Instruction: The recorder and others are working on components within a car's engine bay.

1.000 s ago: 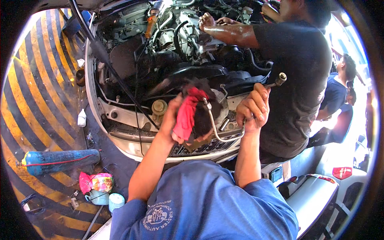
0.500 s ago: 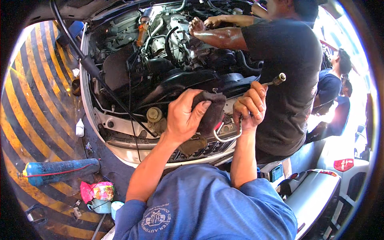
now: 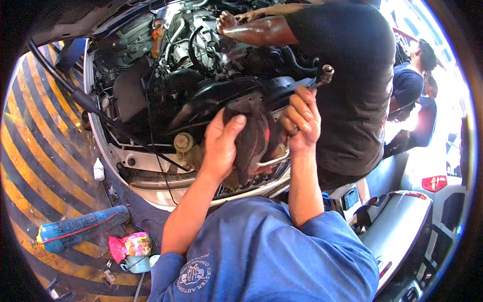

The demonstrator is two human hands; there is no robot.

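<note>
My left hand [image 3: 220,146] is clamped on a dark, limp fabric cloth [image 3: 245,132], thumb across the near face; the fingers behind it are hidden. My right hand [image 3: 304,120] is closed around a silver, bent-bar metal socket wrench [image 3: 273,160], fingers curled together over the shank.

Position: the cloth lies to the left of my right hand and directly against my left — the left is the nearer hand. Its long axis runs roughly up and down. The wrench's socket end projects up and to the right, away from the cloth; its lower leg bends below my right hand and runs left to the cloth's right edge. Whether the bar enters the folds or passes behind them, I cannot tell.

Surface: both items are held above the white car front [image 3: 151,195]. A round, cream-coloured reservoir cap [image 3: 183,142] sits just left of my left hand.

Room: a co-worker in a black shirt [image 3: 347,85] stands close on my right. At left, the yellow-and-black striped floor [image 3: 30,151] carries a blue metal cylinder [image 3: 83,229].
</note>
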